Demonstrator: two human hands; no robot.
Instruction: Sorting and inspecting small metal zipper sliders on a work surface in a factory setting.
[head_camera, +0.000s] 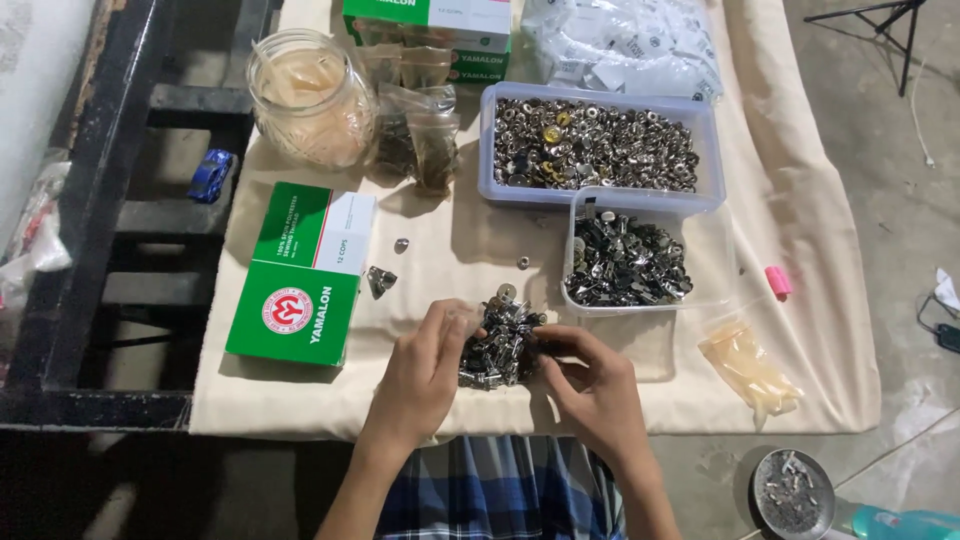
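Note:
A small heap of silver and black metal fasteners (503, 345) lies on the cream cloth (440, 235) near the table's front edge. My left hand (422, 372) rests against the heap's left side, fingers curled into the pieces. On the heap's right side, my right hand (592, 382) pinches a small piece with its fingertips. Behind the heap stands a clear tub (640, 260) of similar dark metal parts. A larger tub (598, 145) full of shiny metal buttons sits further back.
A green and white box (302, 272) lies at the left. At the back left are a glass jar (310, 97) and small plastic bags (420, 140). A few loose fasteners (381, 280) lie on the cloth. A bag (750, 368) and a pink bit (778, 281) are at the right. A round dish (793, 494) sits on the floor.

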